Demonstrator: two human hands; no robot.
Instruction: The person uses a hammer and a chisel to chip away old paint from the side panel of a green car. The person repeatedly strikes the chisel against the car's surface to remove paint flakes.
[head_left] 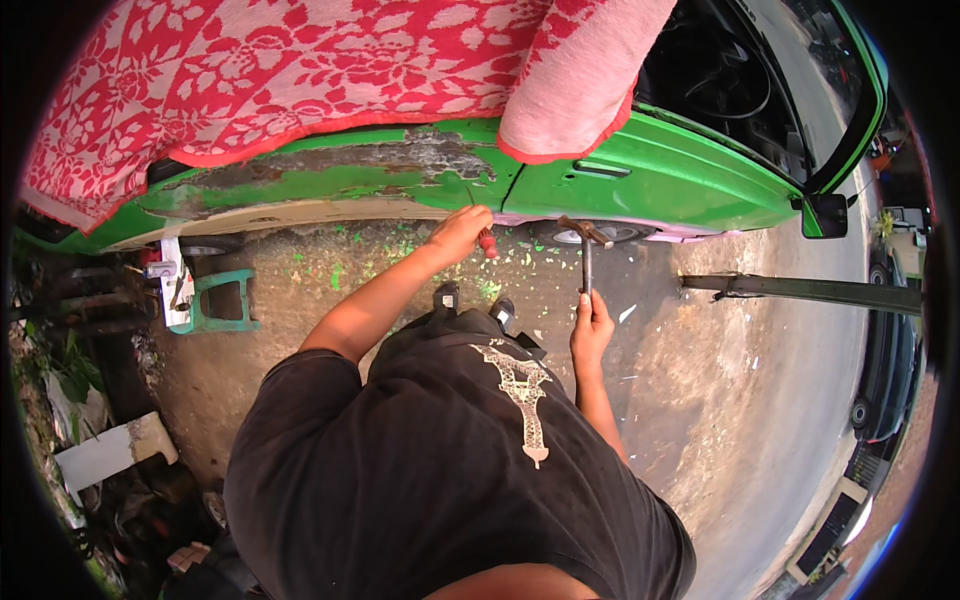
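My left hand (459,236) is wrapped round a screwdriver (488,244) with a red handle. Its thin shaft points at the side of the green car (690,180), where the paint is scraped down to a rough grey and brown patch (440,155). Whether the tip touches the panel I cannot tell. In my right hand (591,328) is a hammer (587,268), gripped low on its dark handle, with the head up near the car's lower edge. The hammer and the screwdriver are apart.
A red and pink flowered cloth (330,70) drapes over the car. Green paint flakes litter the ground (400,262). At left stands a green plastic stool (222,300) with things on it. A metal post (800,290) rises at right, near the road; a side mirror (826,216) sticks out.
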